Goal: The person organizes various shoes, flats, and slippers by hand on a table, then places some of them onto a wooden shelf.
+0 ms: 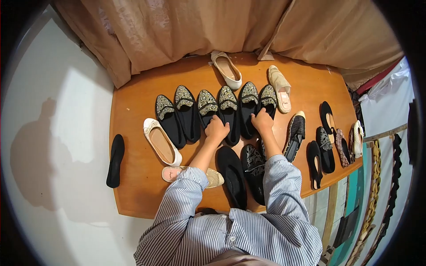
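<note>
Several black flats with glittering, patterned toes stand in a row across the wooden table (133, 97), toes pointing away from me. My left hand (217, 129) is closed at the open part of the third shoe from the left (207, 104); its fingertips are partly hidden. At the right end of the row, my right hand (262, 121) is closed at the rightmost glittery shoe (268, 95), its fingers reaching into the opening. Between my hands are two more glittery shoes, one (228, 111) nearer my left hand and the other (248, 106) nearer my right.
A white flat (226, 71) and a beige slide (279, 86) lie behind the row. Nearer me are a cream flat (162, 142), a plain black shoe (231, 175) and a black patterned shoe (254, 170). Several shoes stand at the right edge; a black one (115, 162) lies far left.
</note>
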The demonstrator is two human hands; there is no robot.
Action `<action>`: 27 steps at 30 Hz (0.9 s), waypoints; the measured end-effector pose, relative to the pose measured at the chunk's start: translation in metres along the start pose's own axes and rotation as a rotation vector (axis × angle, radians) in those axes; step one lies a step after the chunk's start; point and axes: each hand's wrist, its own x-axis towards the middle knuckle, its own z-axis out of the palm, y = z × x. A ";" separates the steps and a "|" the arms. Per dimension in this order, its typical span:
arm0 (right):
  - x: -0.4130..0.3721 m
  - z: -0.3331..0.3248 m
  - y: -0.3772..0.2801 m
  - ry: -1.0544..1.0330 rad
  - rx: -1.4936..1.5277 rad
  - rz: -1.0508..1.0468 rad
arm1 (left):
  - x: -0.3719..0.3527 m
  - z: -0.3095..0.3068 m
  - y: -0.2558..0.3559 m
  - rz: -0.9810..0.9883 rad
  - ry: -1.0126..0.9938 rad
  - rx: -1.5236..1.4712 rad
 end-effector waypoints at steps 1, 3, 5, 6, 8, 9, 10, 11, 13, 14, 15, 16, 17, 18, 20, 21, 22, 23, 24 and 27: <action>0.003 0.004 0.000 -0.004 -0.001 -0.009 | 0.001 0.000 0.000 0.011 0.012 0.021; 0.008 0.009 0.001 -0.027 -0.071 -0.017 | 0.004 -0.001 0.000 0.012 0.021 0.035; 0.011 0.012 0.001 -0.029 -0.089 -0.032 | 0.004 -0.001 0.002 0.014 0.024 0.032; 0.011 0.013 0.001 -0.024 -0.105 -0.042 | 0.005 0.000 0.001 0.012 0.022 0.030; 0.015 0.017 0.001 -0.018 -0.096 -0.043 | 0.007 0.000 0.002 0.023 0.020 0.049; 0.015 0.016 0.000 -0.011 -0.085 -0.045 | 0.007 -0.001 0.003 0.024 0.021 0.048; 0.014 0.014 0.000 -0.008 -0.084 -0.044 | 0.005 -0.002 0.005 0.034 0.005 0.052; 0.014 0.012 0.000 -0.025 -0.078 -0.038 | 0.004 -0.004 0.006 0.045 -0.011 0.057; 0.010 0.002 -0.004 -0.032 -0.066 -0.027 | 0.004 -0.005 0.007 0.045 0.011 0.070; 0.007 -0.004 -0.005 -0.024 -0.058 -0.039 | 0.003 -0.006 0.008 0.042 0.029 0.080; 0.001 -0.011 -0.005 -0.018 -0.051 -0.047 | 0.001 -0.011 0.010 0.062 0.041 0.079; -0.005 -0.018 -0.006 -0.008 -0.048 -0.033 | 0.000 -0.017 0.011 0.084 0.051 0.077; -0.011 -0.026 -0.007 0.013 -0.030 -0.049 | -0.002 -0.022 0.014 0.098 0.069 0.072; -0.016 -0.034 -0.005 0.036 -0.011 -0.065 | -0.006 -0.030 0.018 0.115 0.085 0.070; -0.019 -0.034 0.005 0.140 0.029 -0.061 | -0.017 -0.046 0.028 0.143 0.133 0.057; -0.024 -0.040 0.007 0.174 0.067 -0.074 | -0.023 -0.051 0.032 0.165 0.159 0.038; -0.032 -0.048 0.009 0.210 0.104 -0.084 | -0.028 -0.055 0.038 0.193 0.196 0.016; -0.040 -0.056 0.014 0.235 0.147 -0.087 | -0.033 -0.058 0.045 0.228 0.221 0.002; -0.048 -0.066 0.019 0.265 0.162 -0.071 | -0.039 -0.061 0.055 0.268 0.240 -0.012; -0.066 -0.090 0.057 0.380 0.226 0.020 | -0.061 -0.052 0.095 0.415 0.307 -0.011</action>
